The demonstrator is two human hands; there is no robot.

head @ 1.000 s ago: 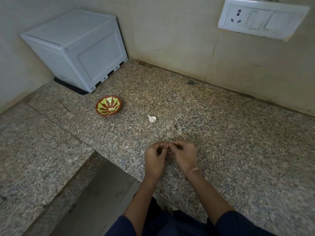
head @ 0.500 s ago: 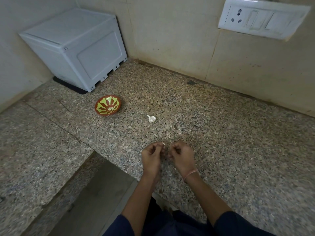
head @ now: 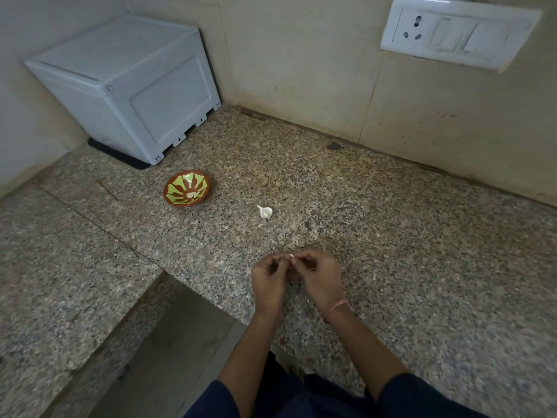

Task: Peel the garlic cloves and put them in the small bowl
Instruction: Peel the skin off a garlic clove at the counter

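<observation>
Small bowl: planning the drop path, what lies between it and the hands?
Head view: bare counter; the loose garlic sits just beside that path.

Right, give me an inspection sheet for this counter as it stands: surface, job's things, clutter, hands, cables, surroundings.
Surface: speckled granite counter, with a dark mark near the wall.
Job's things: small bowl, patterned green and brown, stands left of centre; garlic piece lies loose on the counter to its right; garlic clove sits at the fingertips.
Clutter: white plastic box in the back left corner.
Hands: left hand and right hand both pinch the clove near the counter's front edge.
Cables: nothing seen.
Surroundings: tiled wall; socket-and-switch panel upper right.
</observation>
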